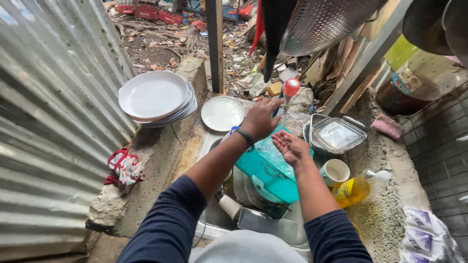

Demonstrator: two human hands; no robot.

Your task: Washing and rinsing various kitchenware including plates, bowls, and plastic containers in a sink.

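Observation:
My left hand point(262, 118) reaches forward to the tap with a red round handle point(291, 87), fingers spread close beside it; contact is unclear. My right hand point(291, 147) is held palm up and cupped under the spout, with nothing in it. Both hands hover over a teal plastic tub point(267, 170) that sits in the sink among dirty dishes. A black band circles my left wrist.
A stack of white plates point(156, 97) rests on the concrete ledge at left, one white plate point(222, 113) by the sink. A metal tray point(336, 134), white mug point(335, 172), yellow soap bottle point(356, 189) and pink sponge point(387, 126) lie at right. Corrugated metal wall point(48, 122) on the left.

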